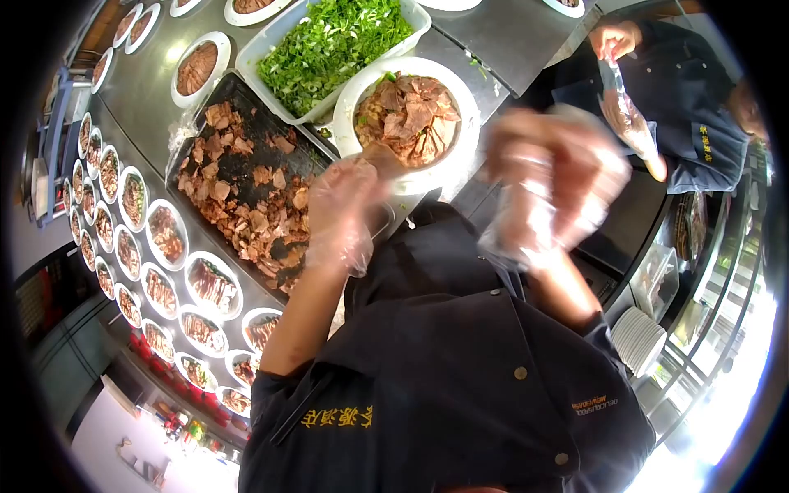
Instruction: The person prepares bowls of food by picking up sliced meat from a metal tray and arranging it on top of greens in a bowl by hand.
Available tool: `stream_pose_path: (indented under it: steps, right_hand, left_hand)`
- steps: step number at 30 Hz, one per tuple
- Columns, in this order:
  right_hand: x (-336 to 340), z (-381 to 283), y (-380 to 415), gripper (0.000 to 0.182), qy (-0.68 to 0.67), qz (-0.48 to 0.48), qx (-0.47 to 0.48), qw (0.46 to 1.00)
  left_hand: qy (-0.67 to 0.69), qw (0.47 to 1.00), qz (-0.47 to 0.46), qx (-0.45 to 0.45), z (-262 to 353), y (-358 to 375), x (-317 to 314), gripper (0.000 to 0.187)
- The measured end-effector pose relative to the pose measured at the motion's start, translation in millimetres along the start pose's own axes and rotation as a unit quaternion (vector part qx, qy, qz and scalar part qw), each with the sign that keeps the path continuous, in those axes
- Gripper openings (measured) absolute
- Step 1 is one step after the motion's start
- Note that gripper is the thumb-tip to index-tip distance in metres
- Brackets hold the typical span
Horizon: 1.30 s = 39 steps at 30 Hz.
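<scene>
My left hand (335, 209), in a clear plastic glove, pinches a thin brown meat slice (383, 158) at the near rim of a white bowl (348, 97). Sliced brown meat (411, 119) is heaped in that bowl, with a bit of green beside it. My right hand (559, 177), also gloved, is raised to the right of the bowl. Motion smears its fingers, so its grip does not show. Left of my left hand lies a black tray (297, 156) of loose meat slices (246, 201). Behind it stands a clear tub (415, 20) of chopped greens (337, 49).
Many filled white dishes (214, 283) stand in rows on the left. A bowl of meat (197, 70) sits beyond the tray on the metal table (131, 86). At right, a co-worker in dark clothing (682, 90) has gloved hands. Stacked white plates (639, 338) are low right.
</scene>
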State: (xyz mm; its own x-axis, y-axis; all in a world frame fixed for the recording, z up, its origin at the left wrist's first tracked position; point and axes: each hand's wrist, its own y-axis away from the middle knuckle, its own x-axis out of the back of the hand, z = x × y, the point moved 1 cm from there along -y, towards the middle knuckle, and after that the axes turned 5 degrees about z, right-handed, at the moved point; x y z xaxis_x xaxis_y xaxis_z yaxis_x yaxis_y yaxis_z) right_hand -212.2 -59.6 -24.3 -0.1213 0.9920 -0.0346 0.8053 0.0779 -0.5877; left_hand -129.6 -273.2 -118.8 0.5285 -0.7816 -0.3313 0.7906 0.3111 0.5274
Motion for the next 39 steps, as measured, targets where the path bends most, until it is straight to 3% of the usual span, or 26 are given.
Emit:
stream_pose_path:
  steps: [2, 5, 6, 7, 8, 10, 13, 14, 15, 17, 18, 20, 21, 22, 23, 24, 25, 26, 27, 28, 29, 30, 31, 33, 35, 39]
  right_hand:
    - [23, -42, -31, 0.035, -0.053, -0.087, 0.066, 0.993]
    - [4, 3, 4, 0.033, -0.152, -0.063, 0.100, 0.981]
    - [-2, 44, 23, 0.021, 0.042, -0.085, -0.122, 0.988]
    - [0, 78, 49, 0.016, 0.233, -0.099, -0.333, 0.908]
    - [19, 96, 76, 0.013, 0.380, -0.132, -0.129, 0.906]
    - [33, 92, 96, 0.013, 0.422, -0.091, -0.095, 0.897]
    - [33, 62, 89, 0.015, 0.386, -0.060, -0.215, 0.895]
    - [34, 66, 91, 0.015, 0.361, -0.060, -0.202, 0.908]
    - [34, 68, 91, 0.016, 0.349, -0.067, -0.207, 0.912]
    - [33, 74, 90, 0.016, 0.344, -0.095, -0.114, 0.927]
    - [31, 71, 91, 0.016, 0.344, -0.092, -0.116, 0.927]
    - [26, 70, 89, 0.016, 0.348, -0.099, -0.124, 0.924]
    - [25, 70, 91, 0.016, 0.347, -0.099, -0.127, 0.924]
    - [25, 72, 92, 0.015, 0.344, -0.100, -0.111, 0.927]
    - [25, 74, 91, 0.015, 0.341, -0.100, -0.094, 0.930]
    - [26, 76, 90, 0.015, 0.341, -0.096, -0.094, 0.931]
    - [27, 79, 89, 0.016, 0.350, -0.098, -0.099, 0.926]
    - [23, 78, 85, 0.017, 0.359, -0.100, -0.104, 0.922]
    - [19, 78, 78, 0.017, 0.357, -0.096, -0.107, 0.923]
    - [15, 79, 67, 0.019, 0.363, -0.099, -0.037, 0.926]
    - [10, 82, 55, 0.020, 0.368, -0.102, 0.034, 0.924]
    - [6, 90, 51, 0.028, 0.384, -0.141, 0.042, 0.912]
    - [0, 96, 49, 0.028, 0.383, -0.140, 0.041, 0.912]
    - [-11, 110, 41, 0.038, 0.361, -0.102, -0.018, 0.927]
    - [-11, 119, 42, 0.037, 0.356, -0.094, -0.017, 0.929]
    - [-4, 130, 45, 0.034, 0.342, -0.109, -0.026, 0.933]
  left_hand:
    - [-0.019, 0.999, 0.049, 0.008, -4, -8, 4, 0.016]
    - [-0.013, 0.999, 0.045, 0.012, -12, -20, 11, 0.021]
    - [-0.061, 0.997, 0.046, 0.034, -6, -24, 13, 0.021]
    - [-0.060, 0.997, 0.044, 0.034, -6, -24, 14, 0.021]
    - [-0.072, 0.996, 0.043, 0.031, -5, -25, 14, 0.021]
    - [-0.110, 0.992, 0.054, 0.031, -4, -36, 16, 0.021]
    - [-0.078, 0.996, 0.033, 0.008, 6, -32, 12, 0.018]
    - [-0.099, 0.994, 0.046, 0.023, 19, -31, 9, 0.018]
    - [-0.090, 0.995, 0.023, -0.028, 21, -32, 8, 0.024]
    - [0.003, 0.981, -0.109, -0.162, 35, -33, -13, 0.033]
    - [0.000, 0.981, -0.110, -0.160, 37, -33, -22, 0.033]
    - [-0.131, 0.989, 0.009, -0.072, 41, -51, -39, 0.033]
    - [-0.134, 0.989, 0.009, -0.070, 31, -67, -32, 0.033]
    - [-0.023, 1.000, 0.003, -0.006, 11, -92, -16, 0.032]
    - [-0.247, 0.957, -0.050, -0.142, 9, -88, -11, 0.031]
    - [-0.438, 0.849, -0.047, -0.292, 6, -84, -5, 0.030]
    - [-0.456, 0.777, -0.067, -0.429, -6, -99, 11, 0.032]
    - [-0.442, 0.803, -0.058, -0.395, -4, -100, 11, 0.031]
    - [-0.445, 0.771, -0.032, -0.454, -8, -99, 4, 0.031]
    - [-0.447, 0.735, 0.000, -0.510, -11, -98, -3, 0.032]
    - [-0.468, 0.719, 0.002, -0.513, -15, -98, -14, 0.032]
    - [-0.502, 0.703, -0.003, -0.504, -16, -94, -18, 0.034]
    - [-0.536, 0.685, -0.006, -0.493, -17, -91, -21, 0.037]
    - [-0.507, 0.714, -0.018, -0.482, -15, -93, -25, 0.040]
    - [-0.491, 0.700, -0.026, -0.518, -11, -89, -28, 0.039]
    - [-0.527, 0.664, -0.036, -0.530, 0, -95, -29, 0.022]
